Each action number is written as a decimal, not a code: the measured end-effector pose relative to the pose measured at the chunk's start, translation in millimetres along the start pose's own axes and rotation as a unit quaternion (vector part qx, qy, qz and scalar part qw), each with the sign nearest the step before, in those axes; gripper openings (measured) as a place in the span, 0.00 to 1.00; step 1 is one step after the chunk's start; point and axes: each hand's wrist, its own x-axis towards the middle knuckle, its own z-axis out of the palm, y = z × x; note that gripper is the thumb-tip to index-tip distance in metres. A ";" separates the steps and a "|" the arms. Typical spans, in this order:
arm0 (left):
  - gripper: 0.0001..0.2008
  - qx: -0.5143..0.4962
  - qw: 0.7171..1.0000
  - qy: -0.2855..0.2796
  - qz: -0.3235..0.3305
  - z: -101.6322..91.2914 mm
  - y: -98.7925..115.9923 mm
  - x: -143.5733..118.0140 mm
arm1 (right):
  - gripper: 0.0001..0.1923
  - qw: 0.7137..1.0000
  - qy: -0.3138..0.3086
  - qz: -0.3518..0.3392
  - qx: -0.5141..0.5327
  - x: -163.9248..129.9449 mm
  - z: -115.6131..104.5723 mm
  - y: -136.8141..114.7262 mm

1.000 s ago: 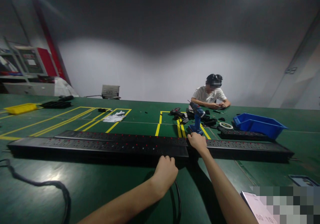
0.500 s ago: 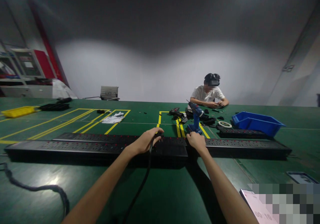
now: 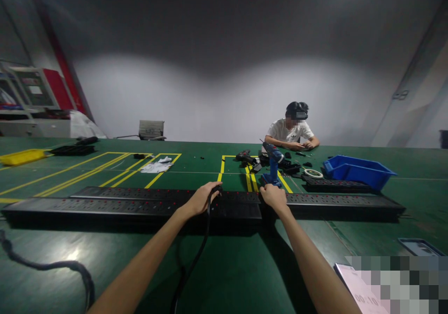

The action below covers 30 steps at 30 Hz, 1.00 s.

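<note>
Pinches cable (image 3: 207,225) in left hand (image 3: 201,199), above front strip (image 3: 133,210); rests right hand (image 3: 274,197), curled, at front strip's right end, cannot confirm grip. Expect cable light, pliant: hold near end. Expect front strip rigid, heavier: take by both ends.

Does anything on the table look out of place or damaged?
No clear damage shows on the black power strips. What looks untidy: crumpled white material sprawled over the yellow lines, and small black parts scattered loosely beside the upright blue drill.
</note>
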 end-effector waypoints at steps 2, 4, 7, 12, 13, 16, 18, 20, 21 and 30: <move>0.21 0.009 1.000 -0.008 -0.011 -0.9 -2.6 0.0 | 0.24 1.000 0.000 0.003 0.003 0.0 -0.1 -0.1; 0.21 0.016 1.000 -0.013 -0.017 -2.0 -4.6 0.0 | 0.24 1.000 0.001 0.002 0.006 0.3 0.7 0.1; 0.20 0.015 1.000 -0.011 -0.018 -2.6 -5.8 -0.5 | 0.24 1.000 0.002 0.004 0.006 0.9 2.6 0.6; 0.20 0.002 1.000 0.004 -0.024 -0.1 -2.9 -0.8 | 0.24 1.000 0.005 0.000 0.006 1.7 4.0 1.0; 0.20 -0.002 1.000 0.003 -0.023 0.5 -1.9 -0.8 | 0.24 1.000 0.006 0.000 0.006 1.8 3.9 1.1; 0.19 -0.016 1.000 -0.001 -0.016 2.1 0.8 -0.4 | 0.24 1.000 0.006 0.000 0.005 1.3 3.2 1.0; 0.19 -0.022 1.000 -0.001 -0.012 3.2 1.4 -0.2 | 0.24 1.000 0.007 -0.003 0.005 0.4 2.4 0.6; 0.19 -0.025 1.000 0.001 -0.011 4.3 0.8 -0.4 | 0.24 1.000 0.010 -0.005 0.003 -0.8 1.1 -0.2; 0.19 -0.026 1.000 0.003 -0.014 4.7 0.3 -0.5 | 0.24 1.000 0.010 -0.005 0.003 -1.6 0.3 -0.7; 0.20 -0.040 0.999 0.001 -0.024 3.1 -2.3 0.3 | 0.24 1.000 -0.012 -0.003 -0.005 -2.3 -4.1 -3.5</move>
